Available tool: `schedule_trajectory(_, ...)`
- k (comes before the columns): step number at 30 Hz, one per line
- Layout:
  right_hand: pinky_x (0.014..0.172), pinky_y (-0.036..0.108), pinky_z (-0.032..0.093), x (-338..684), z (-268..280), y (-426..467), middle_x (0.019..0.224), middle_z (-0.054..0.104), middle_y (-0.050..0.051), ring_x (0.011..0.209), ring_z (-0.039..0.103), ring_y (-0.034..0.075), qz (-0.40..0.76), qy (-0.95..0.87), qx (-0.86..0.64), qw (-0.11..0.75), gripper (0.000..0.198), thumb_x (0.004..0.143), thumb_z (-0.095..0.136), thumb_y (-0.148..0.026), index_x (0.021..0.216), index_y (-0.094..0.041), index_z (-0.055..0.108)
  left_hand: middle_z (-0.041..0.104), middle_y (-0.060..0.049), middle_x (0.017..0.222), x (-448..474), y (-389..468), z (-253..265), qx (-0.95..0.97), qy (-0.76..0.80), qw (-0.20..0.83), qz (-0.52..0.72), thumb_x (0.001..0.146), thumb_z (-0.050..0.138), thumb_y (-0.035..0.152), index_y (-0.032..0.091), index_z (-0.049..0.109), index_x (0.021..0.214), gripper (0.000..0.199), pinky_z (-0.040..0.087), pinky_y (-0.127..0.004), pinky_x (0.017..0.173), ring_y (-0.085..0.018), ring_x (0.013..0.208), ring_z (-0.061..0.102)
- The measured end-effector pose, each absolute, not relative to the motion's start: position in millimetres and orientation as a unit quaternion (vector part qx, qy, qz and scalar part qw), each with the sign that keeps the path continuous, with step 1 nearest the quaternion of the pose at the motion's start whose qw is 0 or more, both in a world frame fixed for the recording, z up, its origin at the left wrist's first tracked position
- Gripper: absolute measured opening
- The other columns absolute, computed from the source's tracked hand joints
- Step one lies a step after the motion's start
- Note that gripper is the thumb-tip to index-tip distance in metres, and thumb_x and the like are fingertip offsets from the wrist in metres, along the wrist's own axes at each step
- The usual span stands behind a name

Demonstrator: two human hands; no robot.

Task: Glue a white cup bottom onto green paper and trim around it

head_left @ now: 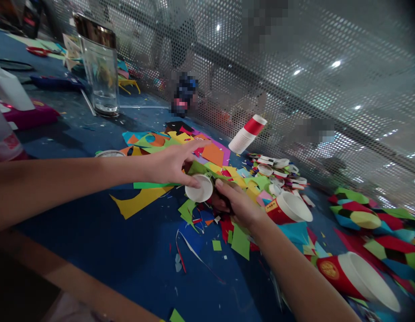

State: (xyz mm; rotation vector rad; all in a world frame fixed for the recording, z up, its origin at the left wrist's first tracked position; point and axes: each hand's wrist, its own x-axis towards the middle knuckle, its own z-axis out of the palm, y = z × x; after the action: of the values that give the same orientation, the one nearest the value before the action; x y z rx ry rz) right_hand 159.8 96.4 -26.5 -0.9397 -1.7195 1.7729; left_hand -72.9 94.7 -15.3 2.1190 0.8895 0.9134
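Observation:
A small white round cup bottom (198, 189), with green paper behind its upper edge, sits between my hands above the scraps. My left hand (175, 164) has its thumb on the cup bottom's upper left rim. Its index finger stretches away over the paper, and its other fingers are partly hidden. My right hand (243, 206) is closed at the cup bottom's right side, thumb close to the rim. Something dark shows under its curled fingers, too shaded to name. Coloured paper scraps (212, 154) lie heaped behind and below both hands.
A stack of paper cups (247, 134) leans at the mesh panel (207, 67). Cut cup rings (277, 172) and two tipped red cups (296, 208) lie right. Multicoloured paper shapes (391, 241) stand far right. Back left are a glass tumbler (102, 76) and a dark bottle (184, 94).

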Motion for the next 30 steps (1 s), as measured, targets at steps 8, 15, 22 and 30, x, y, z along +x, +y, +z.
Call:
schedule_trajectory(8, 0.04, 0.024, 0.011, 160.7, -28.2, 96.1, 0.05, 0.032, -0.008, 0.042, 0.021, 0.006, 0.65, -0.62, -0.348, 0.268, 0.051, 0.083, 0.065, -0.061, 0.061, -0.021, 0.042, 0.065, -0.004, 0.087, -68.7, 97.2, -22.5, 0.775, 0.398, 0.397, 0.288, 0.067, 0.079, 0.036, 0.01, 0.028, 0.151, 0.101, 0.041, -0.029, 0.07, -0.022, 0.082, 0.062)
schedule_trajectory(15, 0.042, 0.026, 0.009, 161.7, -27.8, 95.8, 0.05, 0.03, -0.007, 0.043, 0.021, 0.006, 0.645, -0.62, -0.357, 0.269, 0.054, 0.083, 0.064, -0.063, 0.057, -0.021, 0.042, 0.066, -0.003, 0.089, -66.6, 99.0, -28.8, 0.71, 0.37, 0.488, 0.348, 0.068, 0.073, 0.027, 0.015, 0.031, 0.145, 0.088, 0.047, -0.033, 0.071, -0.022, 0.082, 0.065)
schedule_trajectory(22, 0.042, 0.025, 0.012, 163.6, -33.3, 99.1, 0.052, 0.034, -0.006, 0.043, 0.022, 0.007, 0.654, -0.613, -0.351, 0.269, 0.052, 0.087, 0.058, -0.063, 0.061, -0.02, 0.046, 0.058, 0.003, 0.082, -67.3, 98.1, -24.7, 0.742, 0.338, 0.447, 0.368, 0.074, 0.071, 0.027, 0.015, 0.034, 0.137, 0.074, 0.045, -0.028, 0.066, -0.016, 0.072, 0.059)
schedule_trajectory(30, 0.043, 0.025, 0.015, 162.9, -31.3, 96.1, 0.052, 0.035, -0.007, 0.044, 0.024, 0.007, 0.645, -0.614, -0.357, 0.28, 0.05, 0.086, 0.059, -0.063, 0.063, -0.02, 0.048, 0.057, 0.001, 0.082, -70.4, 96.5, -20.6, 0.787, 0.326, 0.377, 0.364, 0.08, 0.067, 0.028, 0.013, 0.033, 0.141, 0.071, 0.04, -0.028, 0.063, -0.014, 0.069, 0.053)
